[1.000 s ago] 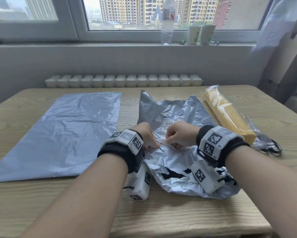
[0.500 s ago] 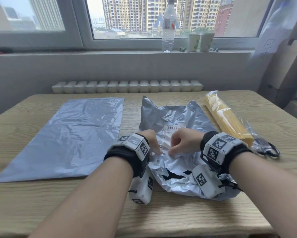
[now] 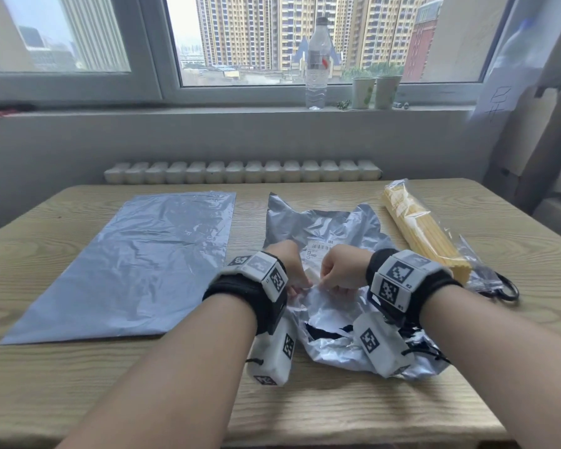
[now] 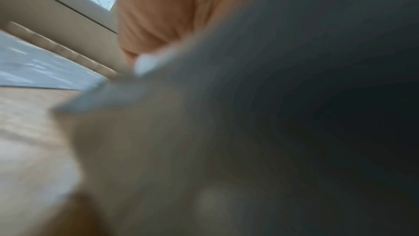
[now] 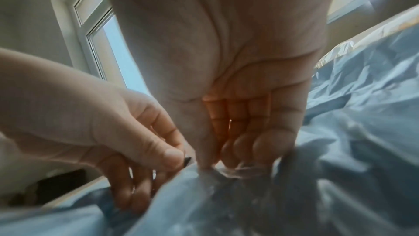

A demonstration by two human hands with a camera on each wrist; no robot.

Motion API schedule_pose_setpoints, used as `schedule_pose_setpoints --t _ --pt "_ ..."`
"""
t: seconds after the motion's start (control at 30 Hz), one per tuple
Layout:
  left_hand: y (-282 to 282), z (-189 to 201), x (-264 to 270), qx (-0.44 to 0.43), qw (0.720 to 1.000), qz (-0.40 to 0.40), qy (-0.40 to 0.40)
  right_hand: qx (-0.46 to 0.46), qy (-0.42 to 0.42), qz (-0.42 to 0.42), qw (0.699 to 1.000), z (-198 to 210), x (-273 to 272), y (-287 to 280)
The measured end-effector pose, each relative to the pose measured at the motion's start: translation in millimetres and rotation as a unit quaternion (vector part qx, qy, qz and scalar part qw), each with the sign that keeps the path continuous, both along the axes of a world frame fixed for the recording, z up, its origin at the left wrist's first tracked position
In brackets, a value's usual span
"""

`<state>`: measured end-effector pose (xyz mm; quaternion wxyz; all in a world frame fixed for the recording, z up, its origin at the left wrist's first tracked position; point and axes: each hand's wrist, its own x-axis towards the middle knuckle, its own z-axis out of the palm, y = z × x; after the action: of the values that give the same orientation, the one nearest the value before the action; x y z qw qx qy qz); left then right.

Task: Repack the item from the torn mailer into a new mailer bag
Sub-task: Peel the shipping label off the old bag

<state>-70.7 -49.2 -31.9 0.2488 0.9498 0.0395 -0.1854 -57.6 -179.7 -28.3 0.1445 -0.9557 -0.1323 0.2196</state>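
Glossy, crinkled plastic on the torn mailer [image 3: 331, 228]; smooth sheen on the new mailer [image 3: 136, 267]; matt wood-grain desk [image 3: 337, 413].

Two hands meet at one grip: the left hand [image 3: 288, 267] and the right hand [image 3: 342, 273] both pinch the one crumpled torn mailer [image 3: 331, 228]. One flat new mailer bag [image 3: 136, 264] lies to the left of the grip, apart from it. One clear packet of spaghetti [image 3: 421, 231] lies to the right of it, and one pair of scissors [image 3: 502, 288] beyond that packet's near end. Far beyond the grip stand one water bottle [image 3: 318, 63] and two paper cups [image 3: 374, 91].
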Motion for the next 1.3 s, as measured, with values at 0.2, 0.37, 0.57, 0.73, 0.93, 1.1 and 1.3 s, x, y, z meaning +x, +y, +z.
schedule_pose_setpoints --t 0.2,0.37,0.57,0.73,0.93,1.1,1.3 --pt "2 -16 1 0.029 0.999 0.025 -0.017 0.024 -0.034 0.008 0.999 -9 5 -8" --pt "4 -17 10 0.023 0.999 0.022 0.007 0.028 -0.013 0.01 0.999 -9 13 -10" --pt "4 -20 13 0.044 0.999 0.018 -0.009 0.046 -0.016 0.0 0.999 -12 16 -13" --pt "5 -20 14 0.05 0.999 0.013 -0.01 0.045 -0.035 0.006 0.998 -14 20 -16" --pt "6 -21 13 0.04 0.999 0.014 -0.008 0.103 -0.009 -0.031 0.994 -20 25 -22" --pt "7 -19 12 0.038 0.999 0.014 -0.007 0.138 -0.002 -0.063 0.988 -26 30 -26" --pt "6 -19 9 0.028 0.999 0.015 -0.004 0.202 0.013 -0.09 0.975 -31 32 -33"
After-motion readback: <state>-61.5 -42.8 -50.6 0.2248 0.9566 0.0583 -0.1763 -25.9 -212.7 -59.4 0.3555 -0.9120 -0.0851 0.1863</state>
